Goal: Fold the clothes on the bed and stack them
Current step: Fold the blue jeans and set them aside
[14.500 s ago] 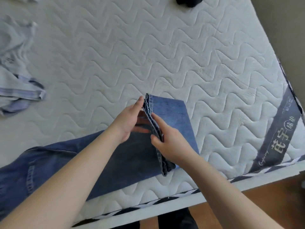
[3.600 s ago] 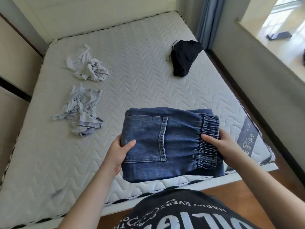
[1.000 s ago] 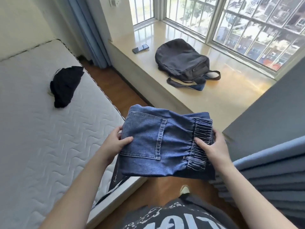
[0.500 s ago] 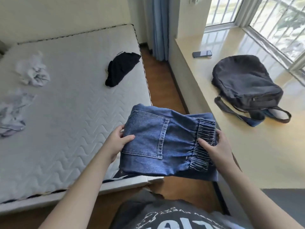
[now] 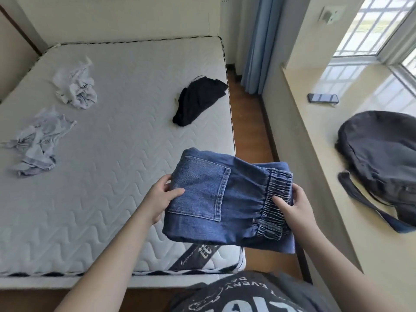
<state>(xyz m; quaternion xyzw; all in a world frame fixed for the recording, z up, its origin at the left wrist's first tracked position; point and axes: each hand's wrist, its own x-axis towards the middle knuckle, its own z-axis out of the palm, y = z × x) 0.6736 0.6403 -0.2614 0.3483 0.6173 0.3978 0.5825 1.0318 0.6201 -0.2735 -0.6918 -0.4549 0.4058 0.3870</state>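
I hold the folded blue jeans in the air over the bed's near right corner, back pocket up. My left hand grips their left edge, thumb on top. My right hand grips the elastic waistband on the right. On the white quilted mattress lie a crumpled black garment near the right edge, a crumpled white garment at the back left and a pale grey-blue garment at the left.
A wooden floor strip runs between the bed and a wide window sill. On the sill lie a dark backpack and a phone. A blue curtain hangs at the far corner.
My view has swung left, back toward the bed, bringing more mattress and the light garments into sight. Both hands keep the same hold on the jeans.
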